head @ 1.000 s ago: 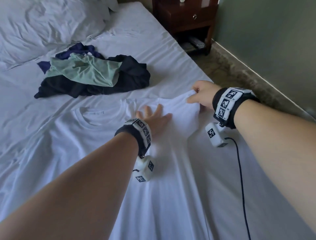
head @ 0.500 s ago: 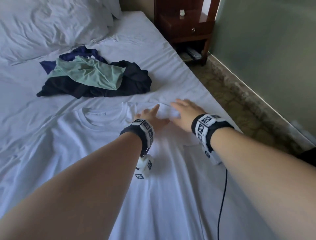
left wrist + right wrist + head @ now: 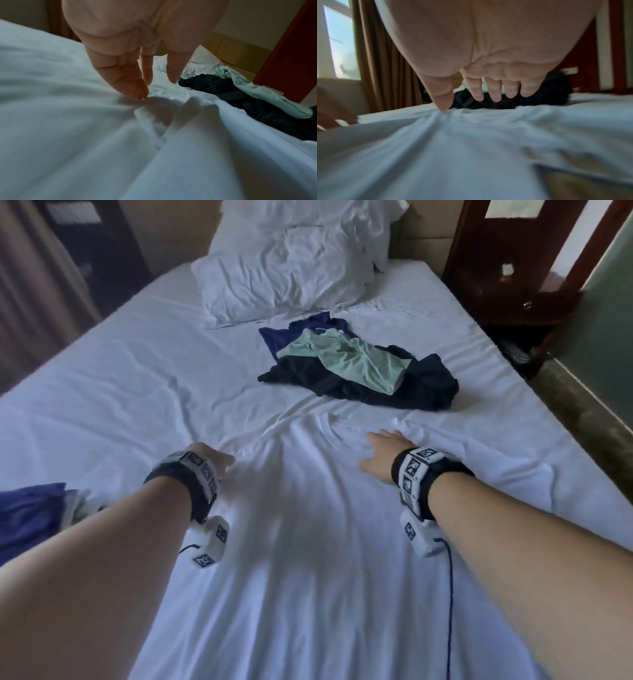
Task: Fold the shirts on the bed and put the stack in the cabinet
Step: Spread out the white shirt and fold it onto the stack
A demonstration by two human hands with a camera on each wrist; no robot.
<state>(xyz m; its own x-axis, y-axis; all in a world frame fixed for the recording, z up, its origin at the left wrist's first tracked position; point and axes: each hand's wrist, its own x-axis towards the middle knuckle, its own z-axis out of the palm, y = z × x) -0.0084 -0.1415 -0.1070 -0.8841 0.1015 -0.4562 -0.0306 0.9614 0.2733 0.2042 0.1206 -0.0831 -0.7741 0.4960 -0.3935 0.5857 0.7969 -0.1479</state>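
Observation:
A white T-shirt (image 3: 308, 525) lies spread flat on the bed, its collar pointing away from me. My left hand (image 3: 215, 463) rests at the shirt's left shoulder; in the left wrist view its straight fingers (image 3: 120, 75) touch bunched white fabric (image 3: 102, 135). My right hand (image 3: 383, 450) lies just right of the collar, fingers spread (image 3: 488, 93), the thumb tip on the cloth (image 3: 471, 135). Neither hand holds anything. A heap of unfolded shirts (image 3: 359, 371), dark navy with a mint green one on top, sits beyond the collar (image 3: 240, 97) (image 3: 547, 97).
The white sheet (image 3: 120, 371) stretches to the left, with crumpled pillows (image 3: 284, 275) at the head of the bed. A blue cloth (image 3: 30, 518) lies at the near left edge. A dark wooden nightstand (image 3: 507, 278) and a strip of floor (image 3: 582, 412) border the bed's right side.
My right hand carried the right sleeve inward, let it go and now lies open by the collar. My left hand slid left to the other shoulder. My view has swung left.

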